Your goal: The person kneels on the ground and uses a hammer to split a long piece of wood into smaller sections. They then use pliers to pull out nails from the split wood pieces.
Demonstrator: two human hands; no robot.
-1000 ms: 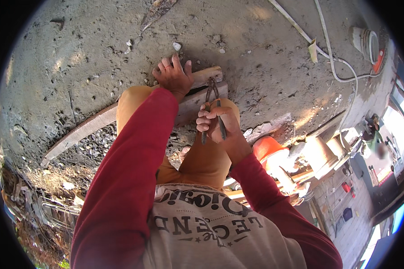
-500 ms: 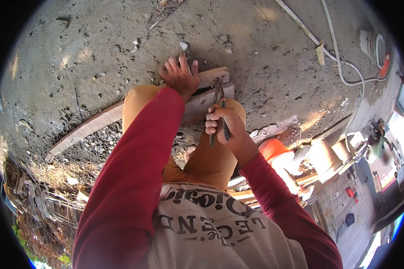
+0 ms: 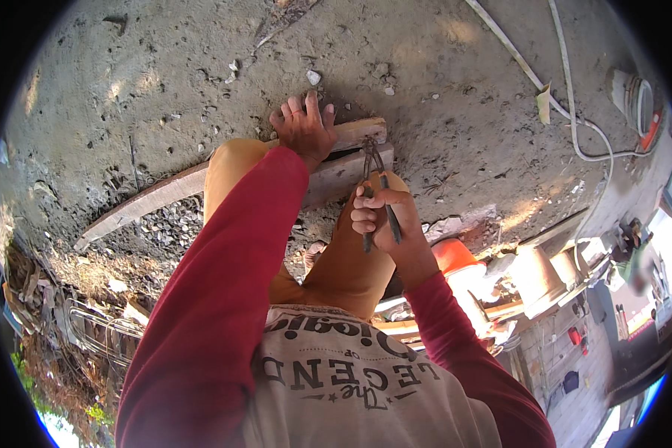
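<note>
My left hand [image 3: 306,137] lies with spread fingers on a wooden board [image 3: 360,131], pressing near its middle. Low in front of me, my right hand [image 3: 384,219] is closed round the dark handles of a pair of pincers [image 3: 371,145]. The pincers' jaws reach the right end of that board; whether they grip a nail there is too small to tell. Just nearer to me a second plank [image 3: 336,179] runs alongside, with a dark gap between the two. My bent knees partly cover both pieces of wood.
Wet, rough ground with small stones [image 3: 313,77] spreads ahead. A pale hose [image 3: 567,75] curves down the right, near a white bucket [image 3: 635,101]. An orange bucket [image 3: 455,255] stands beside my right forearm. Bent metal rods [image 3: 101,325] and scrap lie at left.
The pincers' handles have opened wider and shifted slightly right and toward me with my right hand. My left hand stays on the board. The whole view has shifted a little.
</note>
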